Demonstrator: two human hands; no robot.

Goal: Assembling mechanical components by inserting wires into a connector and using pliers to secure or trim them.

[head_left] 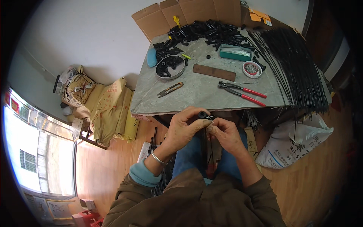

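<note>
Just in front of the table's near edge, my left hand (183, 128) grips a black cylindrical part (203, 114) whose round end has a hole. My right hand (226, 137) is close beside it, thumb and finger pinched on a thin pale wire (211, 117) that crosses near the part's end. A dark rod hangs below the hands, between my knees; whether it joins the black part is hidden by my fingers. On the table (147, 99) beyond lie red-handled pincers (242, 93), small snips (170, 89) and a flat brown bar (214, 72).
Black plastic parts (204, 32) are heaped at the back, and some fill a round dish (171, 77). A teal box (235, 53) holds thin pins; a white bowl (252, 69) holds small metal bits. Long black rods (293, 72) overhang the right edge. A white sack (293, 145) stands below.
</note>
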